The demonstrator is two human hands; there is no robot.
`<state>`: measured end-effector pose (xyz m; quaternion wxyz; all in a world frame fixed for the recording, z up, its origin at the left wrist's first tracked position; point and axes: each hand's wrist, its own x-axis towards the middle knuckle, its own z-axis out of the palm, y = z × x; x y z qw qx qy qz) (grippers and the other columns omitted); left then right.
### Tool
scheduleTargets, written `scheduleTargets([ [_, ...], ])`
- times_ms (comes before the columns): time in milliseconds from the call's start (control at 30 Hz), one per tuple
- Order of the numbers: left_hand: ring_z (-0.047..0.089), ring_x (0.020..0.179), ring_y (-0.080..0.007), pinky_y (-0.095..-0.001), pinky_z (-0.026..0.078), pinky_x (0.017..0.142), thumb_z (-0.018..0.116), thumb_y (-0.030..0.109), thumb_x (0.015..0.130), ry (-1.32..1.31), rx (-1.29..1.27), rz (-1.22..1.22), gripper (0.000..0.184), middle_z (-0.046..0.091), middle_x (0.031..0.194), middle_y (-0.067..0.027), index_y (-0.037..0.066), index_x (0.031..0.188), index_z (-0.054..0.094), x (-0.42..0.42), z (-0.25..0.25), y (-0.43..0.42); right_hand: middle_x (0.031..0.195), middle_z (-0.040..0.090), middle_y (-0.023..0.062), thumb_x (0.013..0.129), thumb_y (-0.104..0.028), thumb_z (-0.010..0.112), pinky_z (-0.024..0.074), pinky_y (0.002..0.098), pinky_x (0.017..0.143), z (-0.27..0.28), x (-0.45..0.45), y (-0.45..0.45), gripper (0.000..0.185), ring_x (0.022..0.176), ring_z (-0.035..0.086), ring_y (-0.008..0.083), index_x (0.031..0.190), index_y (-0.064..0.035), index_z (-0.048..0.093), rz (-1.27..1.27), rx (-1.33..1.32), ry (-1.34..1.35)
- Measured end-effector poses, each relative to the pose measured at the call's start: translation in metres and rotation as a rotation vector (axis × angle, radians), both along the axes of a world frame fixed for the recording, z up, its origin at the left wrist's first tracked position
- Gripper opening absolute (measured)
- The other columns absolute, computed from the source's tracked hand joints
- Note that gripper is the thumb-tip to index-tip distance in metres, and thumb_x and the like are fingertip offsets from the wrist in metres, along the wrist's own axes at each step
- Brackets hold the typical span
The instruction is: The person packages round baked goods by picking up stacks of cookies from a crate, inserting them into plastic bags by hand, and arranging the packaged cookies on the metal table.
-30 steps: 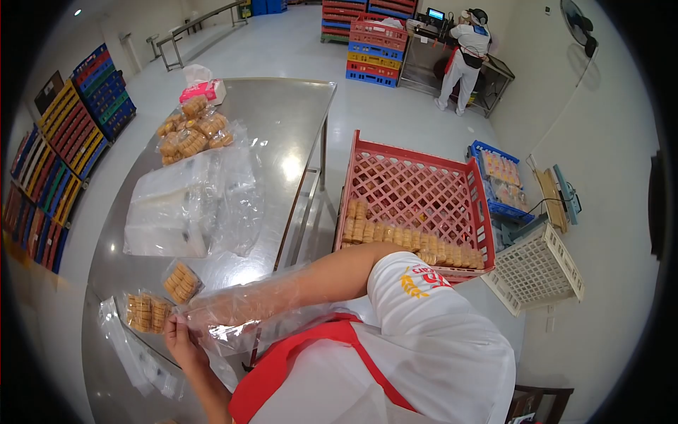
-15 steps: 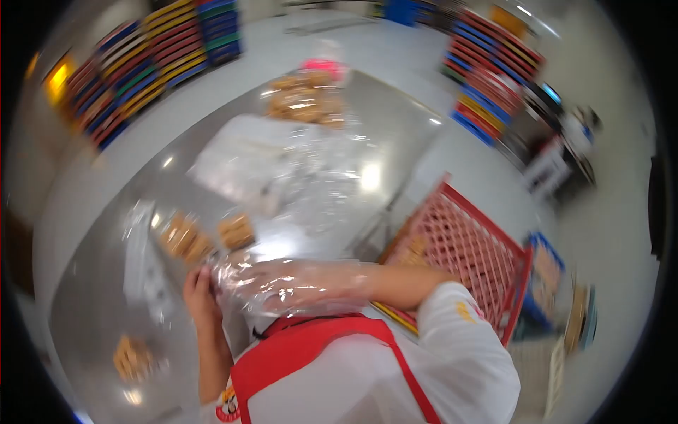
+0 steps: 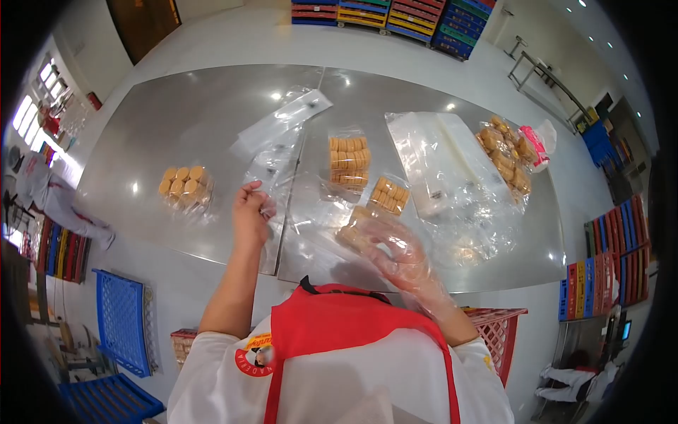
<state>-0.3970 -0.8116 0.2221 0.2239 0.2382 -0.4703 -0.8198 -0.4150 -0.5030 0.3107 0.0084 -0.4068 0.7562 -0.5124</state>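
My right hand (image 3: 392,247), covered by a clear plastic bag or glove up the forearm, grips a group of round tan biscuits (image 3: 353,226) near the front of the steel table. Loose clear film lies around them. To their left is my left hand (image 3: 251,208), raised above the table with its fingers curled; a bit of shiny film shows at the fingertips, too small to make out. Just beyond it lie clear plastic sleeves (image 3: 272,159). Wrapped biscuit packs (image 3: 349,159) and a smaller biscuit pack (image 3: 389,194) sit beyond my right hand.
Another biscuit pack (image 3: 186,187) lies on the table's left part. A stack of clear bags (image 3: 441,155) is on the right, beside bagged biscuits (image 3: 505,155) and a pink-and-white packet (image 3: 534,148). A red crate (image 3: 501,332) stands below the right edge, a blue crate (image 3: 121,321) at lower left.
My view has swung toward the left. My right arm, earlier reaching across my body to my left hand, has drawn back right and now grips biscuits. My hands are farther apart.
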Motion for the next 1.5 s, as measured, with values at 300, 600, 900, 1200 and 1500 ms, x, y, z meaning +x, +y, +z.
scheduleTargets([
  [300, 0.056, 0.093, -0.0204, -0.0319, 0.048, 0.081, 0.058, 0.024, 0.097, -0.266, -0.520, 0.193, 0.047, 0.053, 0.110, -0.0122, -0.002, 0.134, 0.047, -0.055, -0.033, -0.079, 0.081, 0.063, 0.0048, 0.092, -0.004, 0.062, 0.0476, 0.0251, 0.060, -0.084, -0.022, 0.052, 0.009, 0.068, 0.056, 0.0097, 0.095, 0.0028, 0.067, -0.442, -0.366, -0.524],
  [600, 0.053, 0.111, -0.0236, -0.0367, 0.042, 0.091, 0.060, 0.015, 0.092, -0.134, -0.757, 0.061, 0.029, 0.055, 0.116, -0.0162, 0.000, 0.115, 0.054, 0.065, -0.094, 0.034, 0.080, 0.061, 0.0080, 0.092, -0.010, 0.063, 0.0482, 0.0327, 0.067, -0.152, -0.004, 0.072, 0.013, 0.072, 0.057, 0.0185, 0.093, 0.0028, 0.065, -0.602, -0.089, -0.306],
  [900, 0.055, 0.104, -0.0377, -0.0447, 0.044, 0.091, 0.069, 0.033, 0.087, -0.041, -1.279, -0.412, 0.043, 0.062, 0.108, -0.0194, -0.001, 0.112, 0.062, 0.011, -0.048, 0.087, 0.097, 0.062, 0.0159, 0.092, -0.013, 0.060, 0.0479, 0.0368, 0.080, -0.155, -0.028, 0.013, 0.018, 0.089, 0.060, 0.0257, 0.103, 0.0004, 0.063, -0.675, -0.124, -0.120],
  [1200, 0.062, 0.095, -0.0381, -0.0425, 0.050, 0.085, 0.067, 0.026, 0.081, -0.229, -0.871, -0.308, 0.038, 0.063, 0.099, -0.0232, -0.002, 0.106, 0.065, -0.009, -0.060, 0.114, 0.094, 0.058, 0.0077, 0.096, -0.019, 0.056, 0.0469, 0.0360, 0.077, -0.170, 0.013, 0.034, 0.021, 0.084, 0.055, 0.0205, 0.104, 0.0001, 0.061, -0.482, -0.060, -0.488],
  [1500, 0.062, 0.088, -0.0206, -0.0326, 0.050, 0.081, 0.065, 0.011, 0.083, -0.027, -0.524, -0.630, 0.017, 0.065, 0.092, -0.0109, 0.000, 0.096, 0.064, 0.011, -0.045, 0.139, 0.087, 0.058, 0.0037, 0.094, -0.019, 0.065, 0.0427, 0.0263, 0.074, -0.112, 0.011, 0.000, 0.020, 0.078, 0.050, 0.0114, 0.103, -0.0014, 0.059, -0.497, -0.373, -0.793],
])
